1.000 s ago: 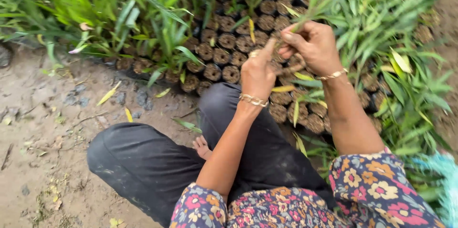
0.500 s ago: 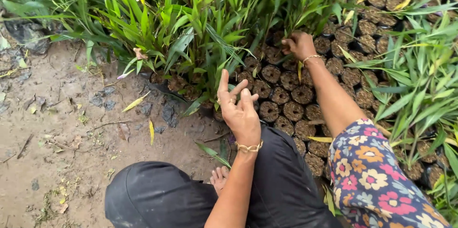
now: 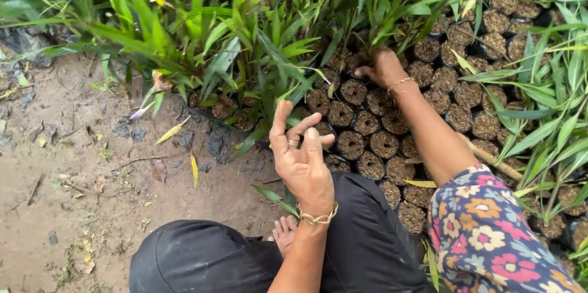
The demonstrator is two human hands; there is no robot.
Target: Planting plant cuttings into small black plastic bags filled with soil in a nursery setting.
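Right hand [image 3: 383, 67] reaching into soil-filled pots [image 3: 367, 122] at base of plants [image 3: 263, 35], fingers curled, grasp unclear | Left hand [image 3: 300, 155] raised above knee, fingers spread, empty | Risk, judged: stems snapped or neighbouring pots tipped by pulling through crowded leaves | Muddy ground [image 3: 79, 164], slipping possible

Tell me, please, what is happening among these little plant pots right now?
A person squats on bare soil beside rows of small black seedling bags filled with earth. The right hand reaches in among the bags at the base of the leafy green plants; whether it grips anything is unclear. The left hand hovers open, holding nothing, above the nearer bags.
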